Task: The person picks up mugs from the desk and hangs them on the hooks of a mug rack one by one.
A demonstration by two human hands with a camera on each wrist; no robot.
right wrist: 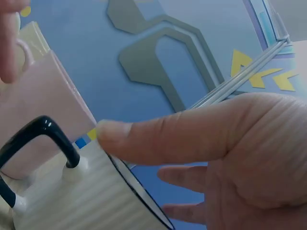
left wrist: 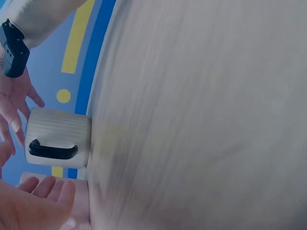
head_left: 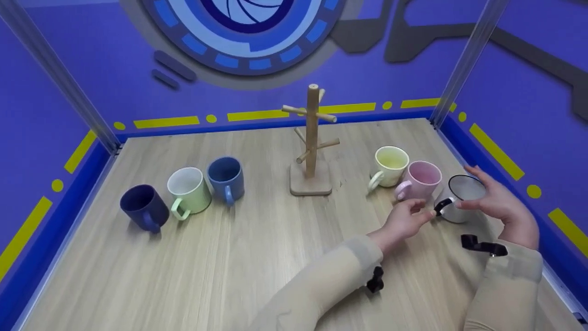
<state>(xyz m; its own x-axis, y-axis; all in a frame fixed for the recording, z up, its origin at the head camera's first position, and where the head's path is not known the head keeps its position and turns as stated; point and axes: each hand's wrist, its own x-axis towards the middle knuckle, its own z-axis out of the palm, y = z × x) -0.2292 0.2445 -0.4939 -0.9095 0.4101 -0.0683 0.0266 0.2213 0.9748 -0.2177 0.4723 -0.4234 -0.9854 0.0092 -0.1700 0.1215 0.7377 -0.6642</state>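
Observation:
A white mug [head_left: 459, 215] with a dark rim and a black handle [left wrist: 53, 151] stands upright at the right of the table. My right hand [head_left: 503, 202] spreads around its far right side, thumb [right wrist: 158, 136] straight near the rim and fingers extended behind; whether it touches is unclear. In front of the pink mug [head_left: 425, 181], my left hand [head_left: 404, 220] hovers with loosely bent fingers, close to the black handle. In the left wrist view nothing shows inside that hand. Beside the pink mug sits a pale yellow mug [head_left: 392, 171].
A wooden mug tree [head_left: 312, 151] with bare pegs stands at the back middle. Towards the left are a navy mug [head_left: 143, 209], a light green mug [head_left: 190, 193] and a blue mug [head_left: 227, 179]. Blue walls [head_left: 257, 99] enclose the table's back and sides.

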